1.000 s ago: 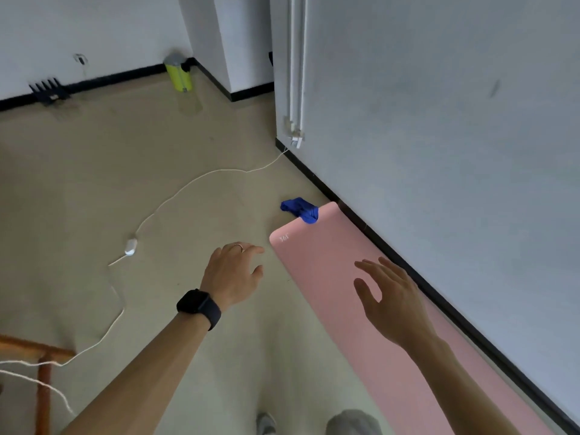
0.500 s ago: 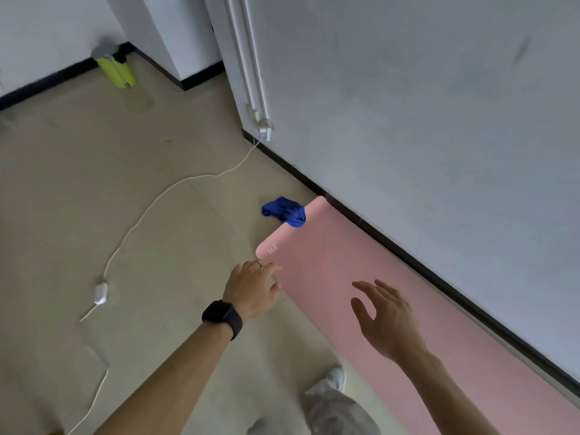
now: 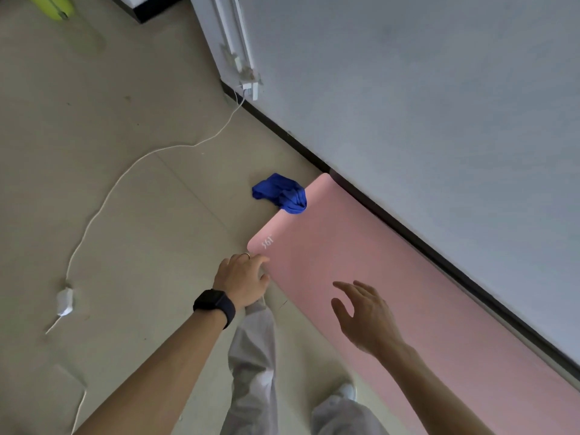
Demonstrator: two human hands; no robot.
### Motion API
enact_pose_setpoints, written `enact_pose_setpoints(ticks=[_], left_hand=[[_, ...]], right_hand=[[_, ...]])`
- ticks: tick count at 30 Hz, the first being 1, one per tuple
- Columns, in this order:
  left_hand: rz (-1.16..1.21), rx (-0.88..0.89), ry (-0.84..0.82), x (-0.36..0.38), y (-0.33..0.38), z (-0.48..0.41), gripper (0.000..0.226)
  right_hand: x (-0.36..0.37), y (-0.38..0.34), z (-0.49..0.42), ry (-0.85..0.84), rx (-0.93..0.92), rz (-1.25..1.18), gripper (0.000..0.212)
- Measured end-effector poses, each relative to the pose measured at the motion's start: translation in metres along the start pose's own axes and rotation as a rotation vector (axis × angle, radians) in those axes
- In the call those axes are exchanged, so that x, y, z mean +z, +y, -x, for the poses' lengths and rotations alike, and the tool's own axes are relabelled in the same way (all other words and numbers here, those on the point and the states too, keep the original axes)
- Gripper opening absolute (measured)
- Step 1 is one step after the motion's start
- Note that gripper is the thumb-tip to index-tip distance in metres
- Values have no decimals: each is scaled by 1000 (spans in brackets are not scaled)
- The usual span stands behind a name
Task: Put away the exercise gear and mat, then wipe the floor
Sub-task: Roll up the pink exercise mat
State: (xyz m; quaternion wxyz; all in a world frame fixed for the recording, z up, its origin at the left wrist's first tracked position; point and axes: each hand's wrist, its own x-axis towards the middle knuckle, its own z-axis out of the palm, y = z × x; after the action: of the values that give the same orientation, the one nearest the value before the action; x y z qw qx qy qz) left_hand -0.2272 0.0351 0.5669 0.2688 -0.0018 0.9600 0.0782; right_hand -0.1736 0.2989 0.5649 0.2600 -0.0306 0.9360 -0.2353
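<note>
A pink exercise mat [image 3: 392, 277] lies flat on the floor along the wall, its short end toward the upper left. A crumpled blue cloth [image 3: 281, 192] rests on the floor at that end, overlapping the mat's corner. My left hand [image 3: 241, 279], with a dark watch on the wrist, sits at the mat's near corner, fingers curled down at its edge; whether they grip it I cannot tell. My right hand [image 3: 365, 315] hovers over the mat with fingers spread, holding nothing.
A white cable [image 3: 131, 164] with an adapter [image 3: 65, 301] snakes over the beige floor from a wall socket [image 3: 249, 86]. A yellow-green object [image 3: 53, 6] stands at the top left. A black skirting board [image 3: 408, 230] runs beside the mat. My legs are below.
The view has moved closer and lower toward the mat. My left hand has reached the mat's near corner. My right hand has come down over the mat.
</note>
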Motion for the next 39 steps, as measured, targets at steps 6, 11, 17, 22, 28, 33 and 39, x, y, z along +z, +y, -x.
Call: enact_pose_setpoints(ticks=[6,11,17,22,28,33,39], left_hand=[[36,22,-142,61,-68,-169,49],[-45,93,-249,123,-127,-302,47],[-93,110,-252,206,-175,-427,40],[53,33,-252,276,-185,-506,59],[174,47,-122,335,-177,-579,43],[660,-84,-17,360,-157,-616,34],[1081,-69,-120,372,-155,-621,32]], right_hand=[[77,-7,-166,-129,143,-5,51],[146,-15,-309,-246,133,136,53],[242,16,-453,-266,260,-45,53],[315,54,-541,-105,616,-550,64],[376,95,-619,88,590,-715,90],[375,118,-670,242,536,-991,60],[336,90,-711,387,316,-952,31]])
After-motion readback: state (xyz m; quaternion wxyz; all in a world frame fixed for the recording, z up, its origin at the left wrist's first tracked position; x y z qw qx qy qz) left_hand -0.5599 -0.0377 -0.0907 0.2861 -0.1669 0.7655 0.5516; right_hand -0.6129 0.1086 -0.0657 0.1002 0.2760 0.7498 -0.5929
